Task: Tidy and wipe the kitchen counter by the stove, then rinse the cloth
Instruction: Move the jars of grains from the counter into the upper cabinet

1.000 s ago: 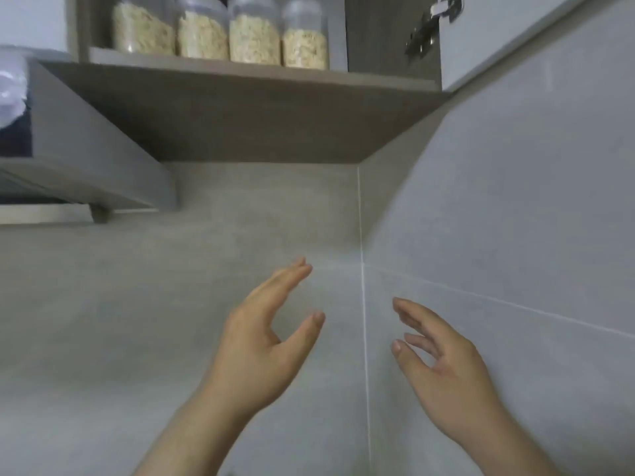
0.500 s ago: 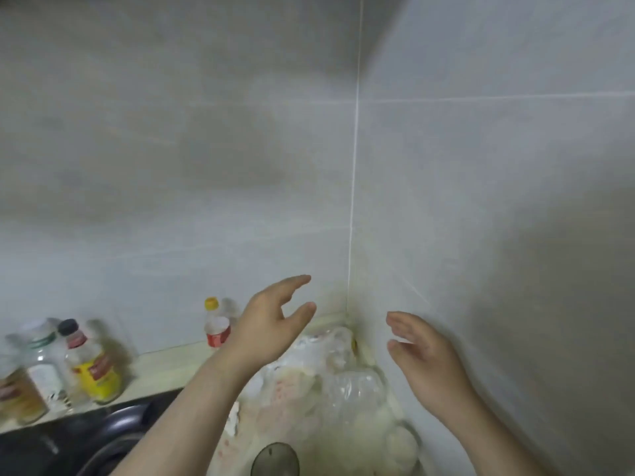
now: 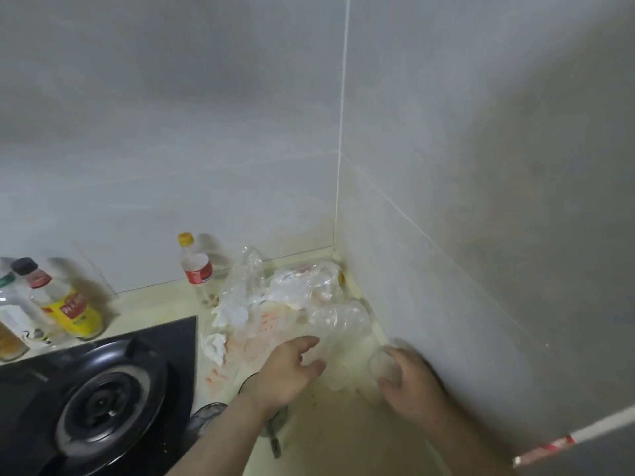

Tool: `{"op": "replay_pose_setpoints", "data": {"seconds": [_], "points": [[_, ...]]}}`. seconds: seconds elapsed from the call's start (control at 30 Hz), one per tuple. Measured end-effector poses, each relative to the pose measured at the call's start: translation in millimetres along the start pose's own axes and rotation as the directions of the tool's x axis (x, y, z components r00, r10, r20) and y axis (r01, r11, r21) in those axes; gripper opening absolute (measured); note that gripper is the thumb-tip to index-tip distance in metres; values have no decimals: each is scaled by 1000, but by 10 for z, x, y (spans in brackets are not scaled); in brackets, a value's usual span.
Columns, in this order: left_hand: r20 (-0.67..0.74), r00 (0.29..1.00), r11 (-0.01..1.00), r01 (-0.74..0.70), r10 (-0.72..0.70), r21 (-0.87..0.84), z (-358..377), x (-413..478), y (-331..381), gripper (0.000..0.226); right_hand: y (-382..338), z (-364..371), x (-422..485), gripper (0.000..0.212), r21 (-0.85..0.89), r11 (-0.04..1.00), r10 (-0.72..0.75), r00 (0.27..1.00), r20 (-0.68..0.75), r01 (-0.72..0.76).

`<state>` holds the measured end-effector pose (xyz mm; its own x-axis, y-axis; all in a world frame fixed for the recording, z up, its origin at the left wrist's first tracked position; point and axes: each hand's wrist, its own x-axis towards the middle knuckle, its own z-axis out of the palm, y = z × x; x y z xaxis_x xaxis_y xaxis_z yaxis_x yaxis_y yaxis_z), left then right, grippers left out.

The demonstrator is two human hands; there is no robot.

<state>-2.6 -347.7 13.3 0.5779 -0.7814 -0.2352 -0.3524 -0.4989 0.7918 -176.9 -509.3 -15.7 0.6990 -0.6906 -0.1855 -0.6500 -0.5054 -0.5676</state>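
A person's two bare hands reach over a cream desk (image 3: 330, 427) in a tiled corner, just right of a black stove (image 3: 106, 403). The left hand (image 3: 288, 369) is open, its fingers spread and loosely bent, and holds nothing. The right hand (image 3: 409, 383), close to the right wall, curls its fingers round a small clear cup (image 3: 382, 365), though blur softens the detail. A heap of clear plastic bags (image 3: 275, 290) fills the corner, straight ahead of both hands. A stack of clear cups (image 3: 340, 317) lies on its side at the heap's near edge, its length running roughly across, towards the right wall. The empty left hand is nearer to it, just short of touching. No cloth is in view.
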Motion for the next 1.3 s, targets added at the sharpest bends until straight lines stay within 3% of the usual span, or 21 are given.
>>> {"op": "replay_pose_setpoints", "data": {"seconds": [0.1, 0.2, 0.3, 0.53, 0.6, 0.8, 0.93, 1.0, 1.17, 1.3], "points": [[48, 998, 999, 35, -35, -12, 212, 17, -64, 50, 342, 294, 167, 74, 73, 996, 41, 999, 5, -41], [69, 997, 999, 45, -45, 2, 342, 48, -68, 48, 163, 183, 80, 77, 127, 992, 24, 1000, 14, -26], [83, 996, 996, 37, -44, 86, 408, 45, -89, 48, 133, 210, 44, 77, 209, 971, 106, 992, 68, -118], [60, 998, 955, 6, -25, 297, 317, -79, -158, 49, 168, 297, 66, 34, 301, 945, 157, 984, -82, -126], [42, 999, 948, -1, -13, 317, 269, -120, -161, 48, 138, 289, 24, 32, 335, 937, 144, 984, -104, -102], [-59, 993, 936, -76, 103, 343, 44, -150, -58, 44, 24, 145, -15, 62, 467, 884, 72, 993, -94, -20], [-167, 976, 950, -82, 137, 301, -210, -196, 55, 40, -140, -59, -68, 52, 497, 866, 38, 983, -180, 58], [-231, 959, 956, -97, 164, 277, -345, -236, 126, 39, -237, -174, -100, 50, 537, 838, 10, 981, -192, 96], [-328, 899, 930, -186, 291, 315, -744, -349, 480, 39, -554, -513, -133, 76, 609, 764, -92, 970, -226, 214], [-360, 839, 887, -272, 408, 373, -1145, -479, 882, 39, -1013, -915, -147, 63, 620, 714, -209, 944, -257, 327]]}}
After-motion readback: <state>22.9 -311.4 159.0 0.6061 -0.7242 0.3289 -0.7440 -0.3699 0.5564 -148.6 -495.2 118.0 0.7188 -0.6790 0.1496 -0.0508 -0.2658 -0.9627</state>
